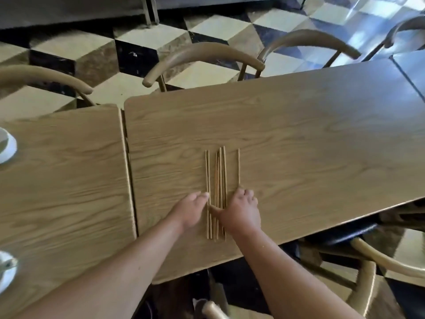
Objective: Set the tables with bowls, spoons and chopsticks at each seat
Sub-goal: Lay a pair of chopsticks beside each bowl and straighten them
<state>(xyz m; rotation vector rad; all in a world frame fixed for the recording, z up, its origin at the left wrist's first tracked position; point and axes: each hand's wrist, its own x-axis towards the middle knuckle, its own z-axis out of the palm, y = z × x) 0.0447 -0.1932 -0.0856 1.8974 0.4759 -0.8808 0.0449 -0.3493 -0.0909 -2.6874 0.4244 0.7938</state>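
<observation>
With left hand [195, 209] flat against chopsticks [220, 171], right hand [241, 211] curled beside, grip unclear: slide out one pair, tips level.

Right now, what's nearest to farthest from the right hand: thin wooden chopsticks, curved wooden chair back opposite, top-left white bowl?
1. Wooden chopsticks: touching the right hand.
2. Curved chair back: across the table.
3. White bowl: far left, next table.

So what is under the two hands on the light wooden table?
Thin wooden chopsticks lie side by side; the left hand touches the leftmost ones, the right hand covers others. The lone right stick's near end is hidden.
</observation>
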